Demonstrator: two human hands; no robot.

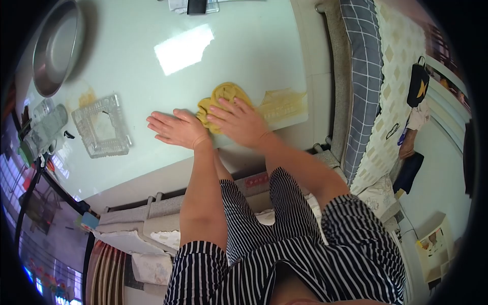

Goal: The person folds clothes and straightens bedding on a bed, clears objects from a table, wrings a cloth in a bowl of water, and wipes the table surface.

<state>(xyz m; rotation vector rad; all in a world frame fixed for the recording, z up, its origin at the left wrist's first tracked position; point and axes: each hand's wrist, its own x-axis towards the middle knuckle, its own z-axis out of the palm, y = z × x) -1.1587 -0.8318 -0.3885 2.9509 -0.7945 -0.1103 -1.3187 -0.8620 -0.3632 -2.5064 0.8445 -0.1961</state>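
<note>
A crumpled yellow cloth (231, 92) lies on the pale glossy table (137, 91) near its front edge. My right hand (241, 123) presses on the cloth from above, fingers spread over it. To its left, my left hand (178, 129) is flat with fingers stretched out and palm down, its thumb close to the cloth's left side. A yellowish smear (282, 104) marks the table just right of the cloth. The square glass tray (126, 142) sits left of my left hand.
A metal basin (58, 48) stands at the far left. Bottles or cups (48, 124) sit near the left edge, beside a yellowish stain. A dark object (196, 6) lies at the back. Grey checked cushioning (363, 76) lines the right, with a padded bench in front.
</note>
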